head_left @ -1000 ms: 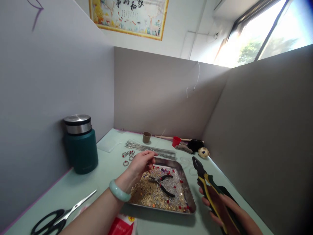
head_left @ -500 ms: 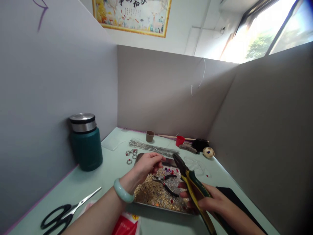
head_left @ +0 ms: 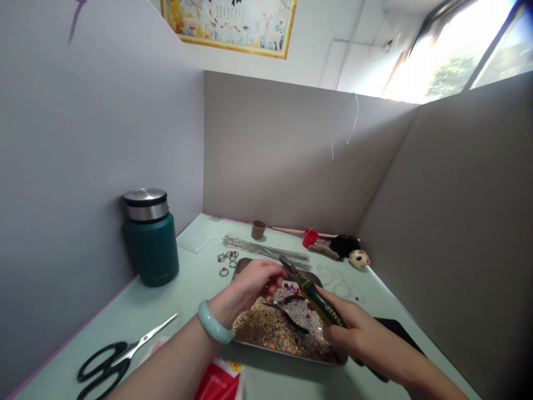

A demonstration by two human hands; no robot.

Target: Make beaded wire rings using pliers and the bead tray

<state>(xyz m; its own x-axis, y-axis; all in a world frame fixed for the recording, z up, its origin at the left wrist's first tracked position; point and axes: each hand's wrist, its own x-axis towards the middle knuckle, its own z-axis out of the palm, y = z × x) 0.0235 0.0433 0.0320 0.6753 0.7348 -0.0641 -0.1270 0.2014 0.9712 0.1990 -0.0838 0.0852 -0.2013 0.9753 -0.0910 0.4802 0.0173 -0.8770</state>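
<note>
My right hand (head_left: 347,328) is wrapped round combination pliers (head_left: 310,289) with green and yellow handles. Their jaws point up and left, close by the fingertips of my left hand (head_left: 262,280). Thumb and fingers of that hand are pinched together; whatever they hold is too small to make out. A pale green bangle (head_left: 214,322) circles my left wrist. Beneath both hands lies a metal tray (head_left: 287,356) of gold, clear and red beads (head_left: 266,328). Small black-handled pliers (head_left: 293,316) rest on the beads.
Scissors (head_left: 125,355) and a teal flask (head_left: 152,244) are at left. Beaded rings (head_left: 225,271), a bundle of wires (head_left: 266,248), a brown cup (head_left: 259,229) and a red cup (head_left: 310,238) lie behind the tray. A red packet (head_left: 220,380) is in front. Grey partitions (head_left: 275,150) enclose the table.
My right hand has brought the pliers left, their jaws now beside my left fingertips. The handles are gripped closer together. My left hand stays pinched, and the view has shifted slightly.
</note>
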